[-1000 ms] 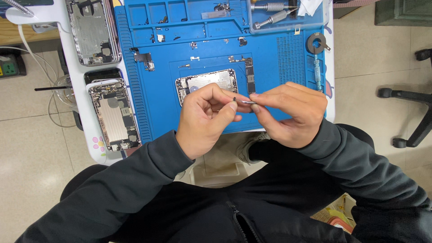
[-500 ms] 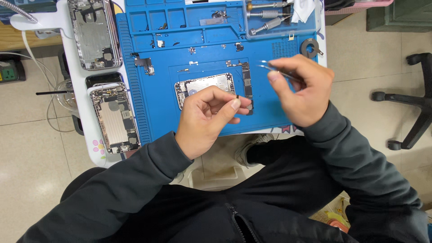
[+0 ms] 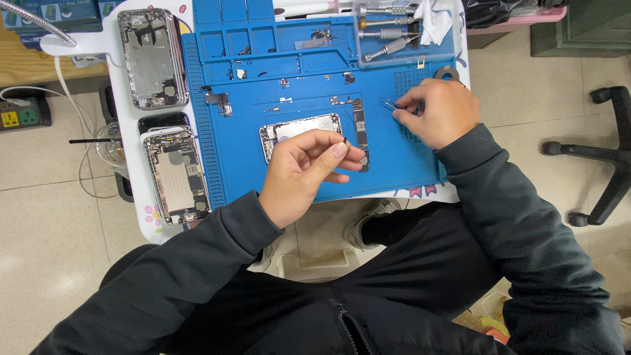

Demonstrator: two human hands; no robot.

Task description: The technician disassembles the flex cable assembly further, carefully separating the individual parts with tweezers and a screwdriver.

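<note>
My left hand (image 3: 305, 172) hovers over the near edge of a blue repair mat (image 3: 394, 158), pinching a small dark part (image 3: 346, 140) between thumb and forefinger. Just beyond it lies an opened phone body with a silver plate (image 3: 299, 129), and a narrow circuit board (image 3: 359, 121) lies right of that. My right hand (image 3: 437, 112) rests on the right side of the mat, closed on thin metal tweezers (image 3: 389, 104) whose tips point left.
Two stripped phone housings (image 3: 152, 56) (image 3: 179, 174) lie on the white table left of the mat. Small screws and brackets (image 3: 220, 100) dot the mat. Screwdrivers (image 3: 388, 29) sit in a clear tray at top right. An office chair base (image 3: 601, 154) stands on the floor at right.
My hands have separated: the right hand with the tweezers moved away to the upper right and down onto the mat, while the left hand stayed holding the small part.
</note>
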